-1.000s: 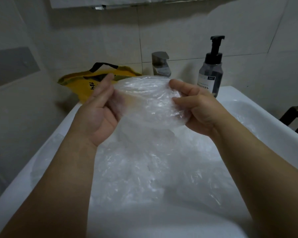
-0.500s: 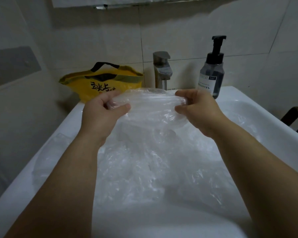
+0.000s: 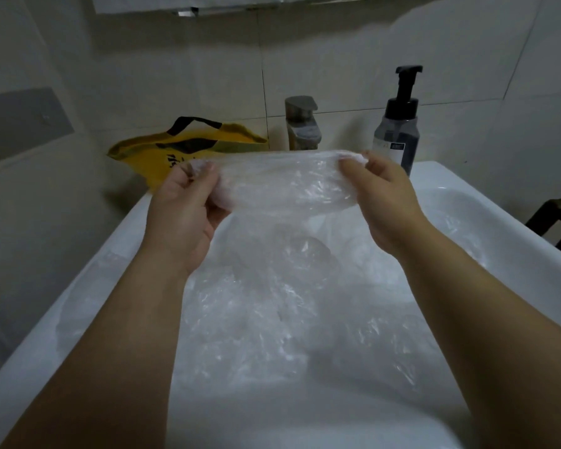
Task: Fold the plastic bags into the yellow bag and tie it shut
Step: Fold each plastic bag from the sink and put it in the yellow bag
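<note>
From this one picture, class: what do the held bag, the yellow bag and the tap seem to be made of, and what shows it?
Held bag: thin clear plastic film; see-through, crinkled, glinting.
Yellow bag: likely coated or woven plastic, glossy yellow with a black handle; the weave is not discernible.
Tap: probably brushed metal; dull grey, soft sheen.

Yellow bag [image 3: 162, 157]: dark printed characters on its front face, partly covered by the left hand [image 3: 182, 218]; not legible. Pump bottle [image 3: 397, 131]: small label with dark patch, print too small and blurred to read.
</note>
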Action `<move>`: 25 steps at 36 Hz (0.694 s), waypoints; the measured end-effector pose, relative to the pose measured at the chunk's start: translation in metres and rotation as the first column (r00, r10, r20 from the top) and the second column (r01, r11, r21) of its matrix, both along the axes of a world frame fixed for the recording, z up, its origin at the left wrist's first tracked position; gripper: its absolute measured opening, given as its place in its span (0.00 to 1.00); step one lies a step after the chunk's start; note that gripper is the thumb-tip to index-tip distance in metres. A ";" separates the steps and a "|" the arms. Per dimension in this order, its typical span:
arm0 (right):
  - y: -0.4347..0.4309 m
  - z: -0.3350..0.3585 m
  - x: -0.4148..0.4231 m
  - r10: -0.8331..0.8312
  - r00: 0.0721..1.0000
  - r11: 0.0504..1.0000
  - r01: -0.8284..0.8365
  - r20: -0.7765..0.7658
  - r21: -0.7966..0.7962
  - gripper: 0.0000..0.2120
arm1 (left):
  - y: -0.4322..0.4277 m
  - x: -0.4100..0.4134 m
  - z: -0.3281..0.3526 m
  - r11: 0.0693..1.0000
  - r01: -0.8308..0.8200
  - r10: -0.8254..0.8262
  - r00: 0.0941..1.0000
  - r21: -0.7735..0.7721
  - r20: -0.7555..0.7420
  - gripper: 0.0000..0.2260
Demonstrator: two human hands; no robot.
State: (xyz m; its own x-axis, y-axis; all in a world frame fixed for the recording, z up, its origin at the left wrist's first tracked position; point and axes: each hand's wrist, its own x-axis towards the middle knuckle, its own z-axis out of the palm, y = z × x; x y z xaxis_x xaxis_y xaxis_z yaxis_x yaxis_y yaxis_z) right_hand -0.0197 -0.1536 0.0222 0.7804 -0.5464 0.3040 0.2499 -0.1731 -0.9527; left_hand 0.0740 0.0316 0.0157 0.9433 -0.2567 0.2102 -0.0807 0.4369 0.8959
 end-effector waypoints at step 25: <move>0.020 0.001 -0.001 0.452 0.892 0.828 -0.419 0.000 0.373 0.16 | -0.021 -0.023 -0.001 0.982 0.175 -0.163 0.975 0.070 -0.152 0.10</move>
State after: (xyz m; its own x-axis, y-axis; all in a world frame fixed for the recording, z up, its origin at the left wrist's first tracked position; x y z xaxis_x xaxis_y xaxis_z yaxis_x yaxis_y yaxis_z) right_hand -0.0205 -0.1340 0.0233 0.9766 -0.2006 0.0782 0.1348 0.2864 -0.9486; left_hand 0.0509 0.0105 0.0147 0.9037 -0.4257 0.0461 0.1210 0.3572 0.9262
